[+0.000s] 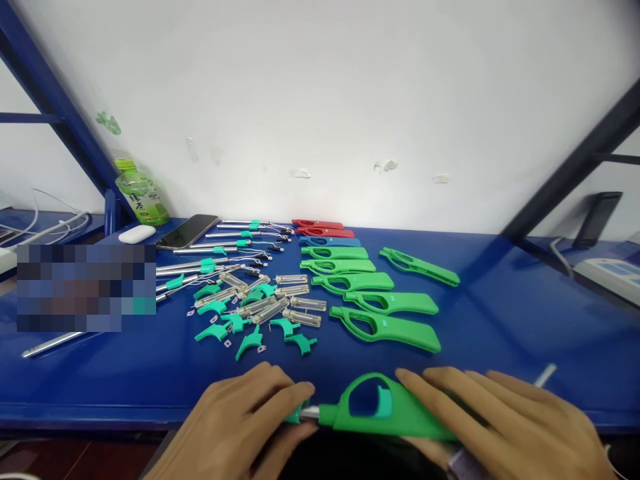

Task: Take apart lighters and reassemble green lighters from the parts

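A green gas lighter with a teal trigger in its loop lies sideways between my hands at the table's front edge. My right hand is closed around its handle, fingers on top and thumb beneath. At the other end, my left hand pinches the metal tube that enters the lighter's nose. A bit of teal plastic shows at the left fingertips; most of it is hidden. Just beyond lie loose teal triggers and clear fuel tanks.
Several green lighter shells lie in a column, with blue and red ones behind. Metal tubes with wires, a phone, a white case and a bottle are at left. Pixelation covers the far left.
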A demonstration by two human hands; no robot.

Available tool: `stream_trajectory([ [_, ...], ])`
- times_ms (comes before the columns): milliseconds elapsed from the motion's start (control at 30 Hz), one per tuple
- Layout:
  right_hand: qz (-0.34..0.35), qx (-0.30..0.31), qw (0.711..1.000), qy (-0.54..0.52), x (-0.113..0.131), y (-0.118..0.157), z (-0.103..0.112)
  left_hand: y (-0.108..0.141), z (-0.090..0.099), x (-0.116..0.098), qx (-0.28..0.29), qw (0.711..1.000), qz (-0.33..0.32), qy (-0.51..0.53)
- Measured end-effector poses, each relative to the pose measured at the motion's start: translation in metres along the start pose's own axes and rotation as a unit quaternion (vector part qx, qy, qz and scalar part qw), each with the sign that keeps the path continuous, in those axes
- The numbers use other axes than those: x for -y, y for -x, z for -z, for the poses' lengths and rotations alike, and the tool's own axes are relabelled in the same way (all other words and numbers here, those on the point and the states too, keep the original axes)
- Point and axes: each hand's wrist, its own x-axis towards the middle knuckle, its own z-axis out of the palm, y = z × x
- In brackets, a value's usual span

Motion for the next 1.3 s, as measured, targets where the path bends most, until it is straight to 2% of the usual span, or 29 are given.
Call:
stream_trajectory([
  [167, -0.036, -0.015, 0.999, -0.038, 0.003, -0.016, -0.008, 0.007, -0.004, 0.004, -0.007, 0.999, 0.005, -0.031],
  [333, -0.057, -0.014, 0.997, -0.042, 0.006, -0.009, -0.016, 0.005, -0.01, 0.006, 0.024, 0.999, 0.013, -0.033],
  [500, -0.084, 0.023, 0.994, -0.072, 0.01, -0.001, -0.022, 0.004, -0.017, 0.008, 0.042, 0.999, 0.022, 0.019],
  [700, -0.079, 0.054, 0.992, -0.086, 0.012, 0.0, -0.024, 0.013, -0.019, 0.014, 0.046, 0.998, 0.029, 0.042],
  [900, -0.095, 0.061, 0.991, -0.065, 0.02, -0.017, -0.021, 0.017, -0.02, 0.016, 0.06, 0.994, 0.041, 0.076],
  [1033, -0.074, 0.087, 0.989, -0.092, 0.025, -0.032, -0.02, 0.013, -0.022, 0.015, 0.055, 0.991, 0.059, 0.102],
  [1133, -0.084, 0.103, 0.982, -0.134, 0.029, -0.04, -0.024, 0.01, -0.023, 0.014, 0.044, 0.991, 0.066, 0.112],
  [1300, -0.145, 0.061, 0.965, -0.209, 0.034, -0.042, -0.034, 0.007, -0.022, 0.013, 0.031, 0.991, 0.071, 0.108],
])
